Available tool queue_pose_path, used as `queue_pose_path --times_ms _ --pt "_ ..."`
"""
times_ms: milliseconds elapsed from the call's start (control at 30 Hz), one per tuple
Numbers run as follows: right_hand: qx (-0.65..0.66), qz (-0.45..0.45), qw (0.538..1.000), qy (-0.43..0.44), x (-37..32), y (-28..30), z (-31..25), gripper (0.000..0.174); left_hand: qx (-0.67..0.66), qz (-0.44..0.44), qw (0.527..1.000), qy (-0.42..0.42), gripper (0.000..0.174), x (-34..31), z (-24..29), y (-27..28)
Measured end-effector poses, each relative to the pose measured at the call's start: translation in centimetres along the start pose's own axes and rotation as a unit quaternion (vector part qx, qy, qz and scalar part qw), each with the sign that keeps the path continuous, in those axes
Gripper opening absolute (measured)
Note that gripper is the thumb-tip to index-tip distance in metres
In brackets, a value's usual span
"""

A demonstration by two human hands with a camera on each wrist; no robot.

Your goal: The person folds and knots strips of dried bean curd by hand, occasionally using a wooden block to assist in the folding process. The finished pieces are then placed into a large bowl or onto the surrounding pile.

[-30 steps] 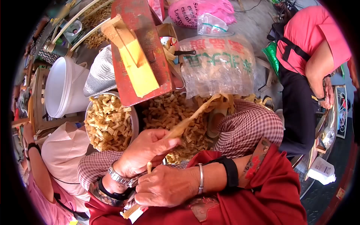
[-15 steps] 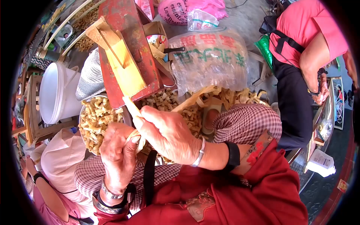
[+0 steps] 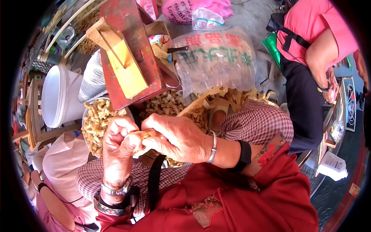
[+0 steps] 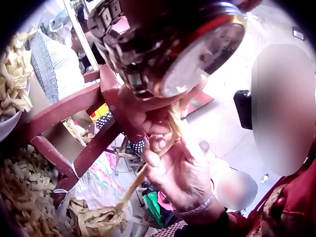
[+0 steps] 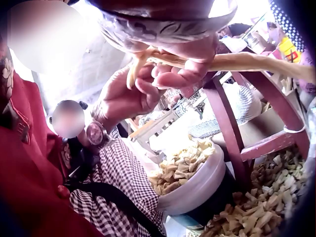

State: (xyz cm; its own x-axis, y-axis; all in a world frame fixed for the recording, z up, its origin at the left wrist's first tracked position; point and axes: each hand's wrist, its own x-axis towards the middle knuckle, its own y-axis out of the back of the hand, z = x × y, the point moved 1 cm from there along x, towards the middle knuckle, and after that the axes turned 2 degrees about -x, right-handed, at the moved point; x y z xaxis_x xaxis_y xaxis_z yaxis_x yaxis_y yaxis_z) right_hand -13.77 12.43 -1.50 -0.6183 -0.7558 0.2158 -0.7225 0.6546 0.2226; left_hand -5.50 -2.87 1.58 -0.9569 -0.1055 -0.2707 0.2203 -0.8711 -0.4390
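1. Ahead of you stands the bench [image 3: 141, 38], red and scuffed, with a yellow block [image 3: 130, 79] lying along its top
2. Right of it sits the clear bag [image 3: 212, 65], with loose strips [image 3: 234, 96] bunched at its near edge
3. Below the bench spreads a heap [image 5: 271, 192] of short pieces, and beside that your white tub [image 5: 197, 190] is piled with more
4. Your right hand [image 3: 181, 135] has its fingers curled, pinching the strip [image 5: 247, 61]; half a second ago it rode higher, a pale end poking up past it, and now it has dropped level with the other
5. Your left hand [image 3: 119, 150] is bent closed too, thumb and fingers nipping the same strip; the two hands now meet fingertip to fingertip
6. That strip hangs between you and the loose strips, its long tail leaving your right hand over the heap
7. Smallest is the fold [image 3: 141, 141] between your fingertips: the end that stuck up now seems tucked in, so I judge the work has gone from wrapping to working the fold snug; whether it is knotted, I cannot tell
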Motion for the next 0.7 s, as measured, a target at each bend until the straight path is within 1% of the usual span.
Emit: queue_pose_path --times_ms 33,100,133,233,300,333,367,400,433,467,500,567,600,700 --pt "0.006 0.032 0.999 0.031 0.0 -0.2 0.1 0.019 -0.011 0.005 1.000 -0.005 0.029 0.0 -0.4 0.0" --pt "0.026 0.016 0.999 0.019 -0.1 0.2 0.5 0.018 -0.035 0.018 0.999 -0.017 0.035 0.1 -0.8 -0.7" --pt "0.034 0.008 0.999 0.013 -0.2 0.3 1.0 0.017 -0.062 -0.001 0.998 0.000 0.041 0.2 -0.8 -0.6" --pt "0.046 -0.013 0.999 0.006 -0.3 0.6 1.3 0.016 -0.017 -0.023 0.999 0.025 0.039 0.0 -0.5 -0.5" --pt "0.054 -0.019 0.998 -0.003 -0.5 0.8 1.5 0.016 0.088 -0.044 0.995 -0.027 0.038 0.1 -0.6 -0.5" --pt "0.065 -0.035 0.997 -0.034 -0.3 1.0 1.4 0.016 0.139 -0.054 0.987 -0.053 0.037 0.2 -0.8 -0.6" --pt "0.093 -0.021 0.995 -0.037 -0.4 0.9 1.4 0.016 0.190 -0.064 0.977 -0.078 0.037 0.3 -0.8 -0.6" --pt "0.120 -0.009 0.992 -0.039 -0.4 0.6 1.5 0.017 0.285 -0.081 0.950 -0.098 0.038 0.5 -0.6 -0.5" --pt "0.147 0.003 0.988 -0.040 -0.3 0.4 1.5 0.018 0.269 -0.065 0.955 -0.104 0.042 0.4 -0.9 -1.3" --pt "0.109 -0.014 0.993 -0.047 -0.5 0.5 1.7 0.020 0.286 -0.057 0.950 -0.112 0.043 0.4 -1.2 -1.3" --pt "0.103 -0.015 0.994 -0.038 -0.5 0.4 1.9 0.020 0.303 -0.049 0.944 -0.118 0.044 0.5 -1.5 -1.3" --pt "0.090 -0.017 0.996 -0.019 -0.6 0.0 2.3 0.021 0.277 -0.017 0.959 -0.055 0.044 0.7 -1.7 -0.7" --pt "0.121 -0.030 0.990 -0.070 -0.5 -0.1 2.2 0.022 0.263 0.000 0.965 -0.024 0.044 0.6 -1.9 -0.5" --pt "0.242 -0.027 0.960 -0.142 -0.4 -0.5 1.9 0.026 0.117 0.002 0.993 0.021 0.044 0.6 -2.6 -0.5"
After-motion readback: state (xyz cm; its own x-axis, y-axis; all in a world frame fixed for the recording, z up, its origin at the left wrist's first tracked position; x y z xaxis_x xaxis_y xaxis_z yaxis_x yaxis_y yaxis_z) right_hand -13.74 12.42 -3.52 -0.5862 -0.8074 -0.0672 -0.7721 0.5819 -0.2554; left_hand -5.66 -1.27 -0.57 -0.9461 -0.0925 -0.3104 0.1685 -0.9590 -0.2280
